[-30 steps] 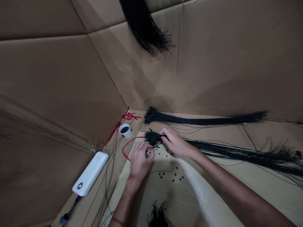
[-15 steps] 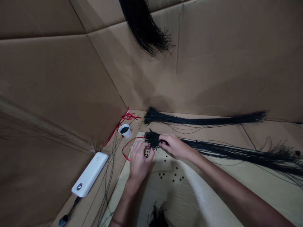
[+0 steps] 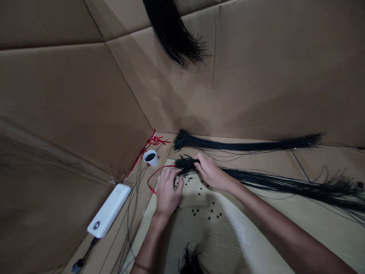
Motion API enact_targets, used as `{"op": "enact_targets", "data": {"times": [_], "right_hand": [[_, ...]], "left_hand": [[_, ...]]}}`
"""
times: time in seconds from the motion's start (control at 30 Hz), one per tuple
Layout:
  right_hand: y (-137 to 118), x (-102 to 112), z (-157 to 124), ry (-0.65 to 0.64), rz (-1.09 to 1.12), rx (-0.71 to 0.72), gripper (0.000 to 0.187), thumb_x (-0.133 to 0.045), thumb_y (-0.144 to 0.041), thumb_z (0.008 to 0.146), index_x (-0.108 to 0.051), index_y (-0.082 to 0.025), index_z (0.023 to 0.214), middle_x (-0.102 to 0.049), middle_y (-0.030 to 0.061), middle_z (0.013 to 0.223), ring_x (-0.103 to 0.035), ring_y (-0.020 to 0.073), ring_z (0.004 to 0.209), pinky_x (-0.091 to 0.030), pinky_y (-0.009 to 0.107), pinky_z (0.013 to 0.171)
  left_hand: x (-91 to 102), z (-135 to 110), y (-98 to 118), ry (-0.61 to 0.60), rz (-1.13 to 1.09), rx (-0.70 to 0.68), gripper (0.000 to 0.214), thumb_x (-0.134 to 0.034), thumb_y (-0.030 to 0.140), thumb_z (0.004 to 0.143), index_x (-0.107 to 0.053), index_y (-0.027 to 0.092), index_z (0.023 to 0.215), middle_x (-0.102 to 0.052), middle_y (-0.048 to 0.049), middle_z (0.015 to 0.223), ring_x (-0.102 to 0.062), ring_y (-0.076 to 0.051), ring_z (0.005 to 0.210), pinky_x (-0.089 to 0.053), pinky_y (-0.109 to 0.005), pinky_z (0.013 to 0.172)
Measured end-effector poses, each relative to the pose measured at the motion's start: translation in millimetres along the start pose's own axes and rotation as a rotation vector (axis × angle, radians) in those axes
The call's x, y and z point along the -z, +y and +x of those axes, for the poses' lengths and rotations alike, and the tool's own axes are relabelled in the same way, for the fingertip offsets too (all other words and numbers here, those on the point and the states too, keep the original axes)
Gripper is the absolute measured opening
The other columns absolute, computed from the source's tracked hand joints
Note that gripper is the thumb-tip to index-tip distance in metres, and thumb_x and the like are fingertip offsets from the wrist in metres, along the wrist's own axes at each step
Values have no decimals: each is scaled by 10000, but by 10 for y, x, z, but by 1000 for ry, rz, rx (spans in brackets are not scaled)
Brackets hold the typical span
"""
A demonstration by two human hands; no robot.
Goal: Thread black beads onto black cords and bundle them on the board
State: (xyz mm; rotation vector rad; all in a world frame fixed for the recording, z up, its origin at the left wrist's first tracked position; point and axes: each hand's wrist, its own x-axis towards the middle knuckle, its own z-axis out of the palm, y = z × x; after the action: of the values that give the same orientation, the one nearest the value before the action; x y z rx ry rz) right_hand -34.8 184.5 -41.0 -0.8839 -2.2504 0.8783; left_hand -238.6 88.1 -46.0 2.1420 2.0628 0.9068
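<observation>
A bundle of thin black strands (image 3: pixel 273 180) lies across the pale sheet, its knobbly end pointing left. My right hand (image 3: pixel 211 173) pinches the bundle just behind that end, with fingertips and thumb closed on some strands. At the bundle's left end, my left hand (image 3: pixel 168 190) has its thumb and forefinger apart, fingertips touching or very near the strand ends. I see nothing held in it. Small black beads (image 3: pixel 195 211) are scattered on the sheet below the hands. A red ribbon (image 3: pixel 151 179) curves from the bundle's end behind my left hand.
A white cup (image 3: pixel 151 158) of black beads stands near red ribbons (image 3: pixel 156 139) in the corner. Another black bundle (image 3: pixel 242 145) lies along the cardboard wall (image 3: pixel 270 76). A white power bank (image 3: pixel 110 210) rests at left. A third bundle (image 3: pixel 173 34) hangs above.
My right hand has lifted slightly and shifted right, its fingers now higher on the bundle. My left thumb and forefinger have parted. More beads show beneath the bundle's end.
</observation>
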Motion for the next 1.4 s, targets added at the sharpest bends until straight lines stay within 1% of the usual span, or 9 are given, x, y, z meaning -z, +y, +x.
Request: {"op": "enact_targets", "data": {"times": [0.1,0.3,0.47,0.57,0.8,0.93,1.07,1.23,1.4], "right_hand": [[-6,-2,8,21,31,-24,102,-306,-268,1115,-404,-246,1096,-588,41,893,-570,247,825,-454,369,792],[5,-25,17,49,45,-46,92,-362,-292,1116,-436,-250,1079,-615,48,986,-604,242,932,-454,367,862],[4,-65,33,-1,30,-1,117,-595,-257,1032,-531,-231,937,-600,27,918,-579,220,864,-419,322,785],[-3,-66,40,-30,34,33,110,-655,-193,1001,-598,-215,909,-609,32,945,-582,215,902,-412,312,816],[35,-45,40,6,45,-57,85,-633,-186,1016,-656,-213,939,-608,22,849,-587,231,891,-391,312,795],[52,-53,52,56,77,-96,68,-613,-217,1008,-618,-220,941,-623,31,909,-592,236,922,-396,321,817],[43,-47,68,98,138,-102,115,-541,-281,1031,-548,-239,924,-614,-6,849,-579,211,831,-392,310,775],[42,-56,73,122,191,-119,111,-552,-295,993,-519,-241,902,-583,-25,802,-560,191,760,-389,289,716],[39,-91,74,65,202,-115,61,-584,-259,976,-615,-218,943,-634,-19,791,-574,177,726,-385,277,689]], "left_hand": [[-49,31,-12,-12,48,-40,184,-603,244,1025,-721,249,1166,-720,-82,1127,-633,-286,1090,-460,-416,905],[-3,57,-3,10,87,-86,123,-621,248,1037,-744,240,1034,-739,-63,1042,-620,-275,1018,-411,-412,856],[83,34,52,59,48,-124,92,-627,237,1042,-709,234,1002,-754,-45,1021,-619,-259,987,-386,-400,845],[104,33,75,107,20,-123,108,-620,226,1039,-683,226,952,-755,-48,1007,-625,-259,978,-388,-392,842],[79,36,33,212,-114,10,126,-641,270,1016,-672,241,1135,-754,-48,1080,-663,-246,959,-452,-387,891],[17,24,-16,84,-56,-9,156,-616,240,1012,-672,245,1157,-742,-63,1128,-653,-273,1060,-458,-411,931],[-37,32,-40,-35,51,-77,229,-571,224,1037,-712,265,1213,-727,-75,1171,-627,-283,1116,-452,-422,927],[-43,51,-41,-46,145,-114,179,-582,243,1041,-754,266,1083,-703,-84,1097,-611,-290,1074,-437,-414,866],[19,48,-5,-5,113,-108,102,-598,240,1037,-690,235,993,-728,-73,1072,-607,-282,1036,-401,-417,866]]}}
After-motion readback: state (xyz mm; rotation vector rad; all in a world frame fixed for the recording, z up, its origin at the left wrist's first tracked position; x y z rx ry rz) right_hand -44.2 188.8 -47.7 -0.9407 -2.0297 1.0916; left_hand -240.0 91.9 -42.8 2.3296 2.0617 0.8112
